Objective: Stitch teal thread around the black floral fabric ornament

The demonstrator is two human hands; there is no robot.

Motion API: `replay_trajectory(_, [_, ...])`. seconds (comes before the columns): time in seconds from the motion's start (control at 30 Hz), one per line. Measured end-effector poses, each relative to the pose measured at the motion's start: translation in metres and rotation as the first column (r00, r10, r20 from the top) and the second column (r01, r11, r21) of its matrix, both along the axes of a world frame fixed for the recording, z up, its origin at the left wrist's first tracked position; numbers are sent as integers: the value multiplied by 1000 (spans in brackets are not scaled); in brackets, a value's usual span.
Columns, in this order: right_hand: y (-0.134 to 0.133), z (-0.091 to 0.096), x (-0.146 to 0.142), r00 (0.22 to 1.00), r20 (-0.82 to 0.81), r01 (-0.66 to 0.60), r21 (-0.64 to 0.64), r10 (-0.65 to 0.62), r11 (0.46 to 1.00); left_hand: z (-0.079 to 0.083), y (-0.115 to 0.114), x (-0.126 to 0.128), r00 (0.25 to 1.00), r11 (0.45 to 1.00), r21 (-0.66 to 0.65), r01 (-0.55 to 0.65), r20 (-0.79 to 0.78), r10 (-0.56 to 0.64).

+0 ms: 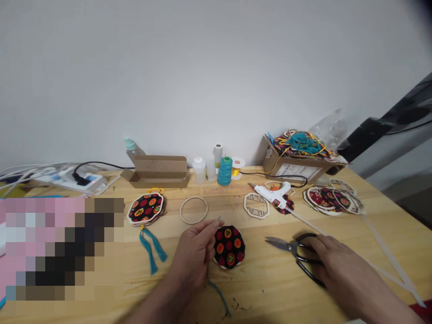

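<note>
My left hand (200, 243) is closed in a pinch on a teal thread (219, 294). A short tip of it pokes out above the fingertips, and the longer end hangs down below the hand. Right beside these fingers is a round patterned fabric piece (230, 247), black with red and orange flowers; whether the hand also grips its edge is hidden. On the right, my right hand (340, 265) has its fingers around the black handles of the scissors (292, 246). The blades point left toward the fabric piece and are nearly closed.
A white glue gun (275, 194) lies behind, near a wooden lattice frame (256, 217). Left of it are a wooden ring (181, 212) and a stack of patterned pieces (146, 209) with a teal tassel (148, 256). A teal thread cone (224, 172) stands behind.
</note>
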State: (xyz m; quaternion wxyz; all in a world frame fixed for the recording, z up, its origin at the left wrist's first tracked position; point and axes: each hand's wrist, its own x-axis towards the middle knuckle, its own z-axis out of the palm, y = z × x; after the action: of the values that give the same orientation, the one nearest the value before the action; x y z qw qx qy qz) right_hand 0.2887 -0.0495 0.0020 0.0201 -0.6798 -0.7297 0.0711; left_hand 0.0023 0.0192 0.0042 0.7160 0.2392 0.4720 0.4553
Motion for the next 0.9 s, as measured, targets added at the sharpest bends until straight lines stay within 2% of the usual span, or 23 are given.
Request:
replay_trajectory(0.13, [2, 21, -23, 997, -78, -21, -105, 13, 994, 0, 1, 0, 1000, 1000, -1, -7, -7, 7])
replay_trajectory(0.23, [8, 30, -44, 972, -234, -51, -154, 13, 987, 0, 1, 0, 1000, 1000, 4, -3, -22, 3])
replay_trajectory(0.3, [16, 33, -60, 921, -389, -96, -151, 30, 984, 0, 0, 0, 1000, 1000, 9, -1, -30, 1])
replay_trajectory(0.4, [30, 34, -79, 808, -588, -115, -194, -21, 974, 0, -1, 0, 999, 1000, 12, -1, -54, 2])
replay_trajectory(0.5, [37, 39, -88, 727, -683, -158, -268, -72, 950, 0, 0, 0, 997, 1000, 2, 0, -73, 0])
replay_trajectory(0.57, [38, 45, -89, 744, -667, -171, -258, -47, 951, 0, 0, 0, 997, 1000, 7, 1, -74, 0])
replay_trajectory(0.67, [36, 49, -85, 818, -575, -161, -242, -8, 957, -1, -1, 0, 997, 1000, 22, -5, -73, 7])
replay_trajectory(0.77, [34, 44, -81, 871, -490, -188, -292, 22, 938, 0, -2, 1, 996, 1000, 15, -17, -89, 18])
replay_trajectory(0.9, [34, 34, -82, 888, -457, -208, -302, 50, 931, 4, -2, 2, 996, 999, 6, -37, -81, 37])
